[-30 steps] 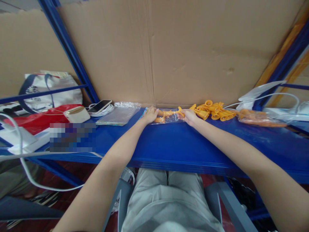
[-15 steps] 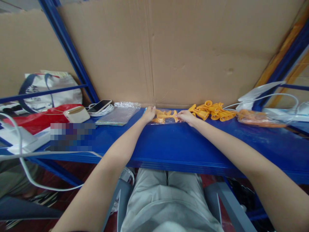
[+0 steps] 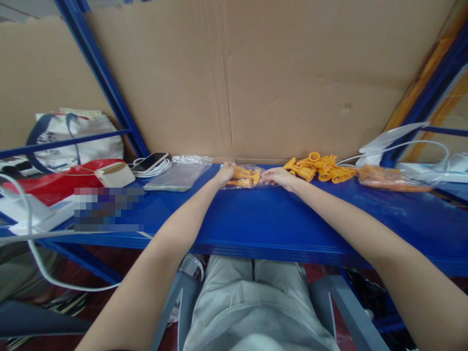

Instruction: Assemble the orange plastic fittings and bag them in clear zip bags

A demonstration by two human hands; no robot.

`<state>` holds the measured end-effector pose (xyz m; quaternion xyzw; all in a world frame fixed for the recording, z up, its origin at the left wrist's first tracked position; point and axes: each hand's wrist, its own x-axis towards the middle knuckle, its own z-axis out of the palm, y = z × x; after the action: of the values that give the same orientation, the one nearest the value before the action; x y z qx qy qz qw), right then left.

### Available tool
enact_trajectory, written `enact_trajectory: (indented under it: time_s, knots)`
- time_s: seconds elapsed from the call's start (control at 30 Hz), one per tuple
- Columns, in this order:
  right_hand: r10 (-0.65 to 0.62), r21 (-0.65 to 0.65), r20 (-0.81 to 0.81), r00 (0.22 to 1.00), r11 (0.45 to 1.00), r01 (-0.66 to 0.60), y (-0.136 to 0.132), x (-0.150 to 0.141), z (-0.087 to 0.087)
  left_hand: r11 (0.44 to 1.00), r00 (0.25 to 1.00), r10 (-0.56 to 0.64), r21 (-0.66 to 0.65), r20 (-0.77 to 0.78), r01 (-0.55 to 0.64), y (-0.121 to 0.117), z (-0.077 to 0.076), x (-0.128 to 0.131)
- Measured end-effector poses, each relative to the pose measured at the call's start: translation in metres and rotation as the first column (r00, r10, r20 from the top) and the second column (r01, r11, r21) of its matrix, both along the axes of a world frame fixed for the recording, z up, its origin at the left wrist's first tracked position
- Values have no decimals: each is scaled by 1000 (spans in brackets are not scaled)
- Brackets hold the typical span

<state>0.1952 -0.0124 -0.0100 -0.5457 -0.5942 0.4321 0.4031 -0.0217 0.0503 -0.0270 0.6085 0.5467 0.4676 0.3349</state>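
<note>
My left hand point(image 3: 227, 172) is closed on the left end of a clear plastic bag point(image 3: 237, 186) that lies on the blue shelf. Inside the bag are a few yellow-orange plastic pieces point(image 3: 245, 173) with flared ends. At the bag's right end is my right hand point(image 3: 280, 176), its fingers stretched toward the pieces and apparently holding nothing. Whether its fingertips touch the bag is too small to tell. Just right of that hand, a pile of similar yellow-orange flared pieces point(image 3: 323, 168) rests against the cardboard.
A stack of flat clear bags point(image 3: 179, 175) lies to the left, beside a phone point(image 3: 151, 161) on a coiled white cable. Farther right sits a filled bag of orange pieces point(image 3: 393, 179). Cardboard point(image 3: 292, 78) stands behind the blue shelf point(image 3: 263, 219).
My right hand has loosened from a pinch at the bag's right end to outstretched fingers. The pieces in the bag lie differently, shifted slightly left. My left hand stays on the bag.
</note>
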Motion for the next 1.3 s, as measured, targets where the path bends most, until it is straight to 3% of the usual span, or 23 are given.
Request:
enact_trajectory:
  time_s: [0.27, 0.43, 0.5, 0.57, 0.7, 0.83, 0.93, 1.07, 1.23, 1.3]
  knots:
    - [138, 14, 71, 988, 990, -140, 2, 8, -3, 989, 976, 145, 20, -161, -144, -8, 4, -5]
    - [176, 72, 158, 972, 979, -189, 7, 12, -4, 987, 946, 159, 13, -284, -162, -13, 11, -11]
    - [111, 166, 226, 968, 974, -151, 12, 17, -1, 990, 927, 137, 20, -350, -139, -15, 13, -13]
    - [-43, 297, 333, 942, 953, -61, 17, 24, 4, 992, 908, 124, 36, -399, -120, -17, 14, -14]
    - [-321, 451, 565, 760, 892, 42, 21, 46, 15, 992, 909, 124, 66, -398, -107, -19, 14, -13]
    - [-313, 389, 793, 522, 921, -40, 19, 61, 14, 991, 908, 132, 44, -397, -124, -17, 13, -15]
    - [-259, 336, 864, 433, 936, -110, 18, 62, 11, 989, 924, 149, 32, -353, -147, -14, 11, -19]
    - [-249, 306, 883, 399, 948, -87, 17, 61, 14, 987, 942, 161, 25, -295, -160, -11, 10, -23]
    - [-44, 128, 872, 488, 982, -141, 16, 72, 19, 985, 932, 169, 16, -320, -173, -10, 9, -24]
    - [-18, 118, 863, 505, 979, -167, 17, 78, 18, 987, 946, 157, 19, -282, -158, -9, 7, -24]
